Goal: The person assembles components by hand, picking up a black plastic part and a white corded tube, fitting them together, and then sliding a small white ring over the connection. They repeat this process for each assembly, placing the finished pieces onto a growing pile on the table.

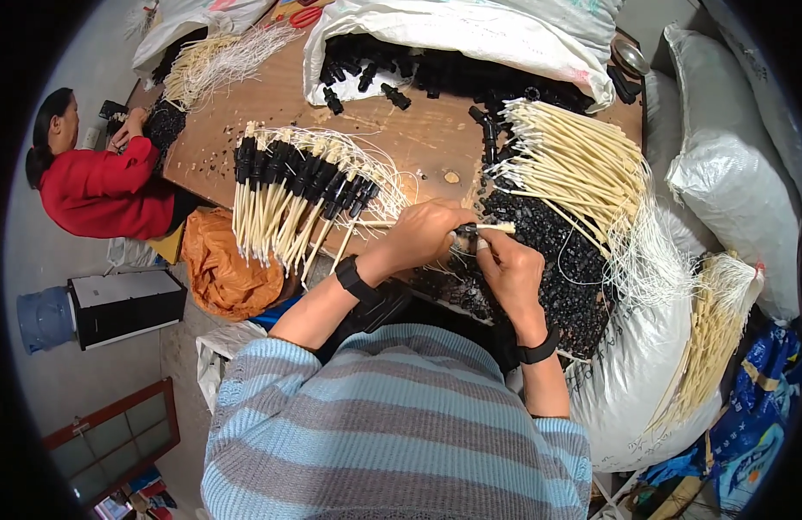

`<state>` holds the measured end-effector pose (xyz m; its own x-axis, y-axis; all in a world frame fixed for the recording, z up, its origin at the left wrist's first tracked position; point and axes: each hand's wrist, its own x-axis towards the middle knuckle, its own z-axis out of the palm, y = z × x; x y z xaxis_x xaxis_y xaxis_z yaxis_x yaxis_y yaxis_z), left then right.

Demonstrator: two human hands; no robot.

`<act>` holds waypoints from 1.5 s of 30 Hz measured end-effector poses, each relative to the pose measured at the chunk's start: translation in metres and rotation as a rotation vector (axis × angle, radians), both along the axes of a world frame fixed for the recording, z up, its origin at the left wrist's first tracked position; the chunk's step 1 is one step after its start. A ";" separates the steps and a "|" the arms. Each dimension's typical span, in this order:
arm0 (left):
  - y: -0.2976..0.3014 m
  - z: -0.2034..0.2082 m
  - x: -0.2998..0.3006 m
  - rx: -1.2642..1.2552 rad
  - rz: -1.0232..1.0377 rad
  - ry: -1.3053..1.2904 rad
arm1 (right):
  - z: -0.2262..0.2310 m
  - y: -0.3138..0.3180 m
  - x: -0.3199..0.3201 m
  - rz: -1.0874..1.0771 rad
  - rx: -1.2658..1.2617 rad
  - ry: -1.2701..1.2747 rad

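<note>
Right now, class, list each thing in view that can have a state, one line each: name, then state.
Left hand: shut on cream tube.
Right hand: pinching the tube.
Capped tubes: fanned out, black caps on.
Uncapped tubes: bundled, bare.
White sack: open, black parts inside.

Far-left corner of the wooden bench (418,139): a co-worker in a red top (102,191) sits there, a loose heap of cream sticks with white strings (215,61) by that end. Red-handled scissors (306,16) at the far edge. Orange plastic bag (223,269) hangs off the near-left edge. On the floor left: black-and-white box unit (123,305), blue water jug (44,319) beside it, red-framed glass panel (115,438) nearer. Stuffed white sacks (739,173) stacked past the right edge; blue printed bags (761,416) below.
</note>
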<state>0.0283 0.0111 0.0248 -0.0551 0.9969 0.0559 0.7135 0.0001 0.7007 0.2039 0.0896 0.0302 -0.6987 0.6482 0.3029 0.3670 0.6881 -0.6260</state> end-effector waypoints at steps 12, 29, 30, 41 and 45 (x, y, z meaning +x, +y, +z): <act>0.004 0.009 0.003 0.209 -0.007 -0.201 | -0.003 -0.006 0.002 0.053 -0.111 -0.029; 0.079 -0.057 -0.007 0.180 0.267 0.035 | -0.012 -0.005 0.022 -0.235 -0.441 0.052; 0.081 -0.058 -0.010 0.139 0.244 0.035 | -0.011 -0.004 0.023 -0.261 -0.476 0.045; 0.031 -0.012 0.060 0.549 -0.030 0.019 | -0.032 0.015 0.017 -0.270 -0.807 0.245; 0.020 -0.012 0.068 0.681 0.073 0.091 | -0.025 0.008 0.012 -0.198 -1.049 0.382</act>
<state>0.0964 0.0306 0.0131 -0.0862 0.7319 0.6759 0.7845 -0.3683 0.4989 0.2157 0.0977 0.0053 -0.5337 0.7966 -0.2841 0.0723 -0.2917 -0.9538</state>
